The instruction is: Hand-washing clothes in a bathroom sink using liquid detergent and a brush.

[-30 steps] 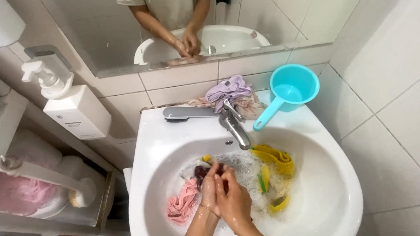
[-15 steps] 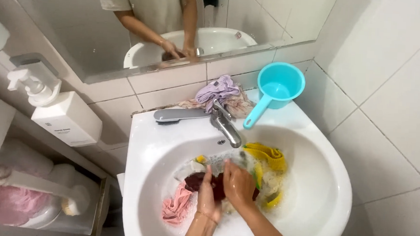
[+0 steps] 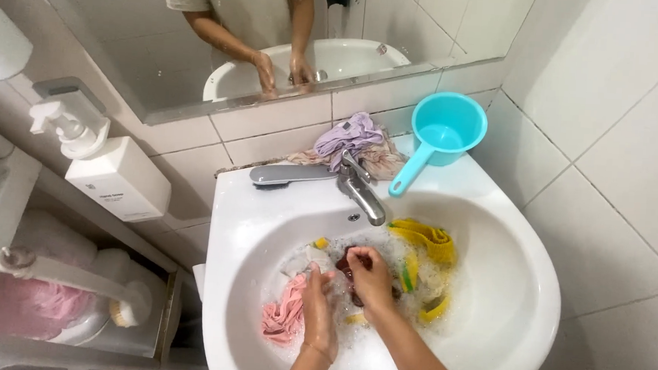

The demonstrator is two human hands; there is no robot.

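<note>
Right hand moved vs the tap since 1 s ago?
Yes. The right hand, gripping the dark red cloth, has shifted right and up the basin: earlier it sat left of the tap spout, now directly below it.

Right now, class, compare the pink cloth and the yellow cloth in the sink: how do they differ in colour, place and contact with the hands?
The pink cloth is pale pink and lies bunched at the basin's left, beside the left hand; the yellow cloth is bright yellow and lies at the right, past the right hand. The pink cloth sits lower in the picture, the yellow nearer the tap. Both lie wet among suds in the sink.
</note>
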